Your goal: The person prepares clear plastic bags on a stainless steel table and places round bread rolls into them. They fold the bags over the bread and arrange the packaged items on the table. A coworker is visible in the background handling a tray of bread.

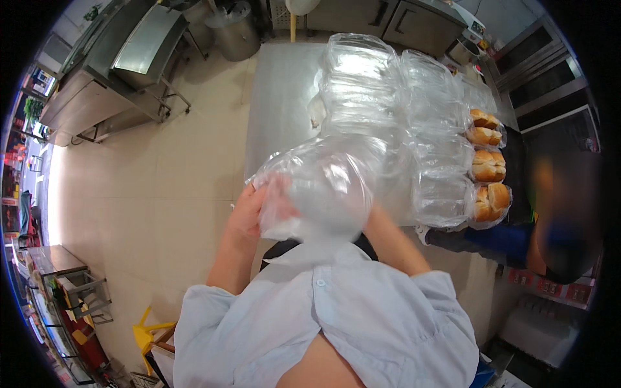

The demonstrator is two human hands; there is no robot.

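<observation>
I am observing the left hand (252, 208) grasping the left side of a clear plastic bag (333, 187), which is billowing over the near edge of the table (281, 90). The bag is obscuring the right hand (375, 218); I cannot tell its grip. Bagged golden bread (489, 166) is lying at the table's right.

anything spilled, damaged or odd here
Nothing stands out: no obvious spill on the metal table, clear plastic packs in rough rows, bread looking whole. The loose bag at the left hand is too blurred to check for tears.
</observation>
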